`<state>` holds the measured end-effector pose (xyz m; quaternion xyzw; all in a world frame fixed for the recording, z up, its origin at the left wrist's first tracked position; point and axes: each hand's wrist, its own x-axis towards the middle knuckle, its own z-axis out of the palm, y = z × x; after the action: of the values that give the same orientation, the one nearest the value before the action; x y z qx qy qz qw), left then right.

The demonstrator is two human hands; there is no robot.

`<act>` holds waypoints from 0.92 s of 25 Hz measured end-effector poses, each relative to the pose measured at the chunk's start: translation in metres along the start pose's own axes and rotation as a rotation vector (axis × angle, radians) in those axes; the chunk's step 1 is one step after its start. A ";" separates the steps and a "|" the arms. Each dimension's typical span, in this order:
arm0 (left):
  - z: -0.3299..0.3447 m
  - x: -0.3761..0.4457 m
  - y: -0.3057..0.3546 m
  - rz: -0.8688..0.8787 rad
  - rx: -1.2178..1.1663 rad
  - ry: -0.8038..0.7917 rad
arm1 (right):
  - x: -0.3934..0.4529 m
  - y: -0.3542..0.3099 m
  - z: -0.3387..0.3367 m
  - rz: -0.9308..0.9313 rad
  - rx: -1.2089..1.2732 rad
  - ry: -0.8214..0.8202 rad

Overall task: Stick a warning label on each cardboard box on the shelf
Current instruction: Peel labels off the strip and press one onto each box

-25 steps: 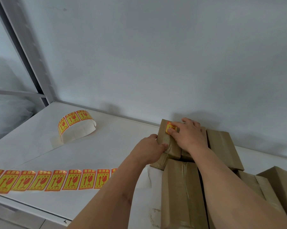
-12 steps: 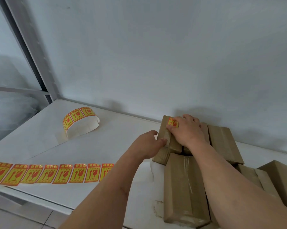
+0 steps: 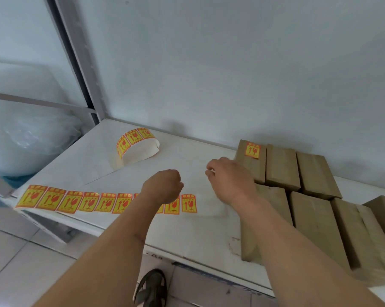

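Warning label (image 3: 252, 150) sits on back-left box (image 3: 251, 160); hands perhaps empty.

Evenly lit by soft, cool daylight, without glare. Faint, diffuse shadows on the wall (image 3: 231, 63) behind the boxes (image 3: 281, 166). Slight motion blur throughout, worst lower right; wide-angle bending of the shelf upright (image 3: 76, 56).

A yellow-and-red warning label (image 3: 252, 150) sat flat on the top of the back-left cardboard box (image 3: 251, 161). The other brown boxes (image 3: 317, 218) lay flat, packed side by side at the right of the white shelf (image 3: 187, 235), unlabelled on top. A label strip (image 3: 76, 201) stretched along the front edge, its curled end (image 3: 136, 142) farther back.
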<state>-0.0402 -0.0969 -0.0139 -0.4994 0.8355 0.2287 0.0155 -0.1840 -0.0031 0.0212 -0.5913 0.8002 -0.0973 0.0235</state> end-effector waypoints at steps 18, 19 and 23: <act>0.030 -0.003 -0.037 0.141 0.065 -0.206 | -0.007 -0.035 0.083 0.279 0.123 -0.173; 0.030 -0.003 -0.037 0.138 0.063 -0.210 | -0.007 -0.035 0.082 0.284 0.145 -0.165; 0.027 -0.003 -0.034 0.139 0.091 -0.223 | -0.009 -0.033 0.075 0.281 0.209 -0.151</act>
<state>-0.0159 -0.0970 -0.0501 -0.4104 0.8708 0.2450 0.1148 -0.1384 -0.0139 -0.0468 -0.4735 0.8565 -0.1310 0.1581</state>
